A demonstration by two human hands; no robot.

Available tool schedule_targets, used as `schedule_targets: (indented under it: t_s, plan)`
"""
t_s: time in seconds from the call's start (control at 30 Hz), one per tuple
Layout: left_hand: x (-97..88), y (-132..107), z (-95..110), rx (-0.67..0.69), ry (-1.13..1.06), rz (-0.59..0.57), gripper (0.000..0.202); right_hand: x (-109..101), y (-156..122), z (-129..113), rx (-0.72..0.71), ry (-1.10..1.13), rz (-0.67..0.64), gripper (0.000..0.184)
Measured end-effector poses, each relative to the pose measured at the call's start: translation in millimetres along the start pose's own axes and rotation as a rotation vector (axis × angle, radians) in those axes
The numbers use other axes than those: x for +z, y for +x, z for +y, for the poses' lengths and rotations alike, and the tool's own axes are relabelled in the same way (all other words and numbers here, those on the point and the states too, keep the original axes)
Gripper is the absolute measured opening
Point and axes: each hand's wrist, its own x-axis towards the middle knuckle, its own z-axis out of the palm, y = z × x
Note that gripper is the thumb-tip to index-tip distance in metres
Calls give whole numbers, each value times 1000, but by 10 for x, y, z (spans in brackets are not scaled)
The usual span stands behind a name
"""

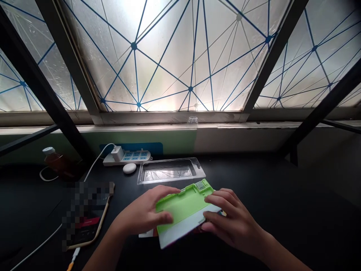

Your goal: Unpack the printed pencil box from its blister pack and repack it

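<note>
On the black desk (pixel 270 180), what do the hands have?

A green plastic tray (pixel 183 207), tilted, with a white strip (pixel 188 226) along its near edge. It is held up between them, just in front of a clear plastic blister tray (pixel 169 171).

How do they grip it?

Left hand (pixel 143 212): fingers (pixel 165 194) pressed together across the green face. Right hand (pixel 234 222): fingers (pixel 222 197) slightly spread, curled over the far end.

And the containers?

A small square recess (pixel 200 185) sits in the green tray's corner. The blister tray's hollow shows window reflections. Farther left, a bottle (pixel 56 160) holds dark brown liquid.
</note>
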Motion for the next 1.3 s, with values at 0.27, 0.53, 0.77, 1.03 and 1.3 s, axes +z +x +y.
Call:
schedule_targets:
  t_s: [0.27, 0.53, 0.77, 1.03, 1.3]
  plan:
    - [172, 73, 22, -131, 192, -305, 136, -104, -503, 433, 588, 363, -551, 94]
    - [235, 99, 52, -133, 254, -352, 141, -3, -563, 614, 802, 436, -601, 104]
    - [-109, -88, 34, -151, 92, -230, 115, 112, -575, 698, 761, 378, -431, 58]
    - [-74, -41, -67, -145, 40, -86, 96, 230, -522, 612, 767, 257, -363, 51]
    - [484, 153, 32, -96, 488, -45, 100, 300, -621, 555, 627, 73, -371, 66]
